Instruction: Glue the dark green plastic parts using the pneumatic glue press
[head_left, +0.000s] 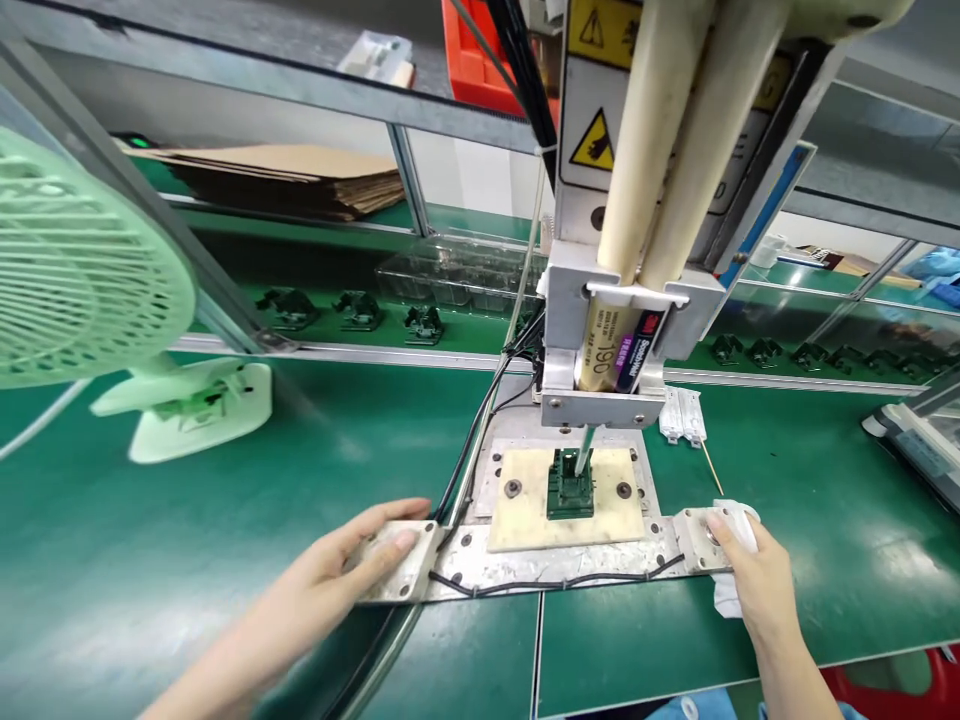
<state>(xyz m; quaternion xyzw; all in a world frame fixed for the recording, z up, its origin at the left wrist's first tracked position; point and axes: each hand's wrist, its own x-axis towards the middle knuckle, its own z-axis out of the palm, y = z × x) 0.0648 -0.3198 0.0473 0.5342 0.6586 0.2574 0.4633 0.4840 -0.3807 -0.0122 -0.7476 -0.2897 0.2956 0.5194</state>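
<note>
My left hand (334, 570) is wrapped round the metal end block (420, 565) at the left of the machine base, thumb on top. My right hand (765, 585) is closed on a crumpled white cloth (726, 598) against the right end block (694, 542), its thumb on the button there. Between them, a dark green plastic part (559, 500) sits on a cream fixture plate (521, 530). A thin dispensing nozzle (586, 448) reaches down into that part from the twin-tube adhesive cartridge (600, 345) above.
A pale green fan (82, 270) stands at left. Black cables (480, 410) run down beside the machine. White cartridge pieces (681, 415) and a thin wooden stick (712, 468) lie at right. Behind, a green belt (480, 330) carries several dark parts (356, 310) and a clear tray (457, 270).
</note>
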